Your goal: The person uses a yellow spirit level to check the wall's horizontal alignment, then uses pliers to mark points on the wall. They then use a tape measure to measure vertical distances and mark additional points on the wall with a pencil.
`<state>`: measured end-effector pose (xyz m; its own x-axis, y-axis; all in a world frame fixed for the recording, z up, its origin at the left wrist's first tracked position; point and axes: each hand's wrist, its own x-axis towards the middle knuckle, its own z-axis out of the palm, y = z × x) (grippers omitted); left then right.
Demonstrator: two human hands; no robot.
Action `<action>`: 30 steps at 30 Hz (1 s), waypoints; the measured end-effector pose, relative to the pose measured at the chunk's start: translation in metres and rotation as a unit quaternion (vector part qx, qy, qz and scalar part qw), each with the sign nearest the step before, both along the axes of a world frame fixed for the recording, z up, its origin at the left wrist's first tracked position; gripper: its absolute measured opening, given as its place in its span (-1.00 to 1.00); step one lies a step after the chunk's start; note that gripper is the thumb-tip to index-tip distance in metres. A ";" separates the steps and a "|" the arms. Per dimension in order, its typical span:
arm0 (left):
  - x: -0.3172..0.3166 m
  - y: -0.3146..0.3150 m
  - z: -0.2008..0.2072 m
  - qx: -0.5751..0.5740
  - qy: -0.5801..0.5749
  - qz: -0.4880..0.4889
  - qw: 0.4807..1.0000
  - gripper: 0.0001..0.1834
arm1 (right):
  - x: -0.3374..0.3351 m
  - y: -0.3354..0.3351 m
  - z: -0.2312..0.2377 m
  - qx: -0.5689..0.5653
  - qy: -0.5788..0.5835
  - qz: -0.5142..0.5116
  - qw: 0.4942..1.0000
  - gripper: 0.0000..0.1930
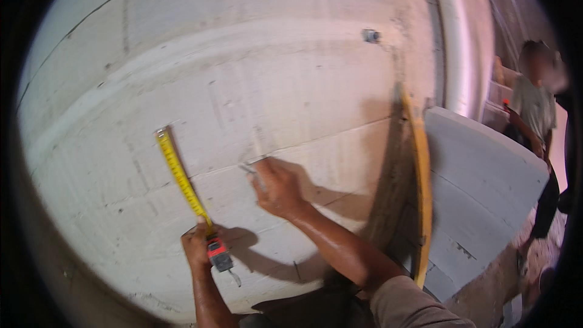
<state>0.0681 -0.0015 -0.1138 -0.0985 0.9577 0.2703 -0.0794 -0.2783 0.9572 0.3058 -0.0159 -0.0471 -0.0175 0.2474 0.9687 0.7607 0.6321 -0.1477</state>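
Observation:
My left hand (195, 246) is closed on a tape measure (220, 256) with a red and black case. Its yellow blade (181, 173) runs out up and to the left, close along the pale block wall (291, 91), and ends in a metal hook. To the right of the blade, my right hand (278, 187) is near the wall surface, fingers closed round a thin, pencil-like stick (248, 168). The stick's tip points left; its exact kind is too small to make out. Both hands cast shadows on the wall.
A long yellow bar (420, 185) leans upright at the right. Behind it stands a large grey slab (480, 197). A small metal fitting (370, 36) sticks out of the upper wall, near a thick white pipe (455, 42). Another person (534, 103) stands at the far right.

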 end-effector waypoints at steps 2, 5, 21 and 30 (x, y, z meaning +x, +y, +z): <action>-0.001 0.004 -0.003 -0.003 -0.006 -0.001 1.000 -0.40 | 0.001 0.000 -0.001 0.003 0.001 -0.003 1.000 -0.69; -0.003 0.008 -0.006 -0.004 0.003 0.007 1.000 -0.41 | 0.000 -0.002 0.000 0.012 0.007 0.008 1.000 -0.78; -0.002 0.011 -0.007 0.031 0.033 0.031 0.998 -0.34 | -0.019 -0.004 0.017 0.029 0.071 0.074 0.994 -0.84; -0.021 0.033 -0.025 0.048 0.022 0.011 0.999 -0.49 | -0.132 -0.008 0.118 0.019 -0.046 0.207 0.977 -0.81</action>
<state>0.0476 0.0318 -0.1391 -0.1050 0.9248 0.3657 -0.0309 -0.3706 0.9283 0.1740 -0.0235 0.0714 -0.1960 0.1644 0.9667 0.4474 0.8923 -0.0610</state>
